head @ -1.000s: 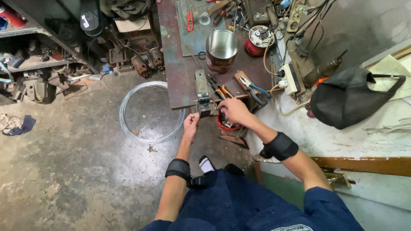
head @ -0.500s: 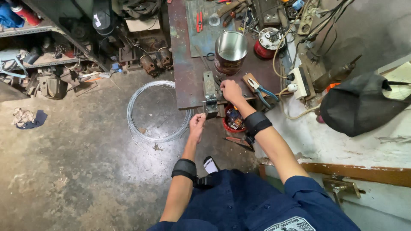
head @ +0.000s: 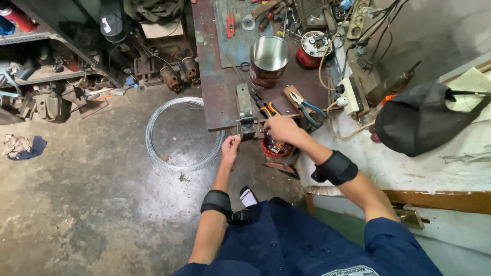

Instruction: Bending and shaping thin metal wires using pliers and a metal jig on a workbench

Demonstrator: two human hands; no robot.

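Left hand [head: 230,145] is pinched tight on a thin wire [head: 236,134] just below the small vise [head: 246,111] at the counter [head: 215,97] edge. Right hand [head: 280,129] curls closed beside the vise, over what looks like the wire's end; hard to tell. Wire coil [head: 176,134] lies on the floor, pliers [head: 306,107] nearby.

Left hand [head: 230,146] fisted, right hand [head: 281,129] curled, arms outstretched
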